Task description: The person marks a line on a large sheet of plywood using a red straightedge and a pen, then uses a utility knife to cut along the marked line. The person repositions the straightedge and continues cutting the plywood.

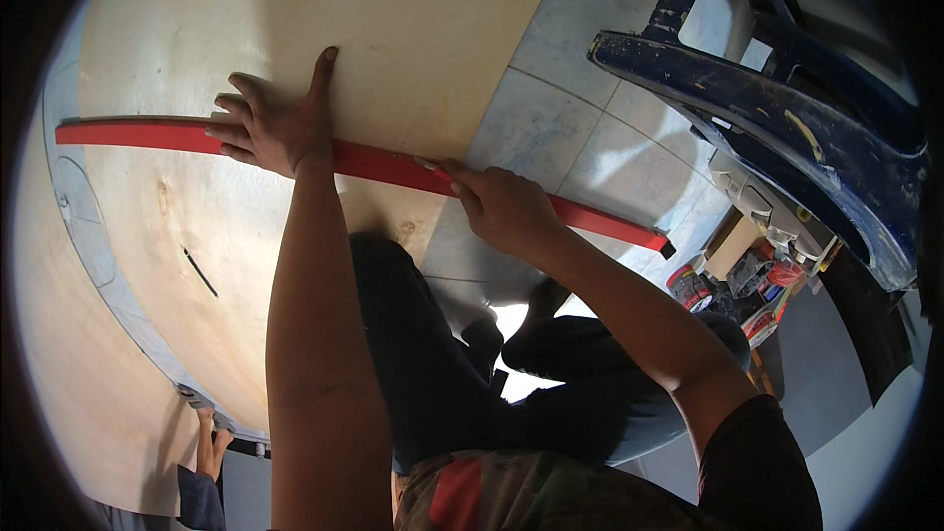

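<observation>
A long red straightedge bar (388, 167), black at its right end, lies across a pale plywood sheet (413, 39) and reaches past the sheet's right edge over the floor. My left hand (280, 123) rests on the bar with fingers spread, thumb pointing away from me over the wood. Farther right, by the sheet's edge, my right hand (506, 205) is closed at the bar. A thin pencil-like thing (427, 164) pokes out of its fingers along the bar's far edge; most of it is hidden. A short dark stick or mark (201, 272) shows on the near left of the sheet.
A paint-spattered dark blue plastic chair (767, 118) stands at the right on the tiled floor (560, 79). Below it are cans (688, 287), bags and boxes. Another plywood sheet (59, 334) lies at the left, with another person's feet (208, 433) beside it.
</observation>
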Demonstrator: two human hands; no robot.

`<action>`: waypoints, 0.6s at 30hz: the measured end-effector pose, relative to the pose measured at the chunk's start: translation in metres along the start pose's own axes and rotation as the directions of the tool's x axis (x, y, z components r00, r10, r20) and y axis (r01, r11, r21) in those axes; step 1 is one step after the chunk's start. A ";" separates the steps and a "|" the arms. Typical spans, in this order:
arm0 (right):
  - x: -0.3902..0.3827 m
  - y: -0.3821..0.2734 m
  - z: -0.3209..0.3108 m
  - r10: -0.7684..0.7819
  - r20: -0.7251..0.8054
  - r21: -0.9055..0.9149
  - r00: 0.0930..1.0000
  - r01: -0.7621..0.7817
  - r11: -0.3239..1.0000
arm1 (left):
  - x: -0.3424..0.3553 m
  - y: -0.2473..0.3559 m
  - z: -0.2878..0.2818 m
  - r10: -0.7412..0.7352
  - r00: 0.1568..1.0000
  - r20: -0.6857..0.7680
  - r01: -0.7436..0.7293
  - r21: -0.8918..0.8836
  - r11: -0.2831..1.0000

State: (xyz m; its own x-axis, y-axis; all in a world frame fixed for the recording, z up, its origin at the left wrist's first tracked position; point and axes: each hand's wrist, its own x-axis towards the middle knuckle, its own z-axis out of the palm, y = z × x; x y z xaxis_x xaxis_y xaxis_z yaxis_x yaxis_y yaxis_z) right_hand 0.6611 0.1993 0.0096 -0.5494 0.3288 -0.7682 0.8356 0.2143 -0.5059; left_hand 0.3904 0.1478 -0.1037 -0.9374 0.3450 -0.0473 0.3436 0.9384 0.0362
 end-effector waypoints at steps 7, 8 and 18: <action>-0.006 0.014 0.009 -0.046 -0.105 0.031 0.993 0.050 0.998 | 0.001 -0.001 0.002 0.017 1.000 -0.021 -0.017 0.025 1.000; -0.006 0.014 0.007 -0.035 -0.083 0.025 0.996 0.038 0.999 | 0.000 -0.001 0.001 0.022 0.999 -0.024 -0.021 0.018 1.000; -0.013 0.037 0.012 -0.027 -0.070 0.014 0.997 0.028 1.000 | 0.000 0.001 -0.001 0.015 1.000 -0.015 -0.014 0.053 0.999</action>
State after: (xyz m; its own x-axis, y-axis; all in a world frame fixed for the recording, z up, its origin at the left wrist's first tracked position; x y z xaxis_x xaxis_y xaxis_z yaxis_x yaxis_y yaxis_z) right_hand 0.6990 0.1918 -0.0044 -0.5700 0.3865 -0.7250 0.8199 0.2107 -0.5323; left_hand 0.3903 0.1489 -0.1025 -0.9328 0.3589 -0.0323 0.3596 0.9330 -0.0156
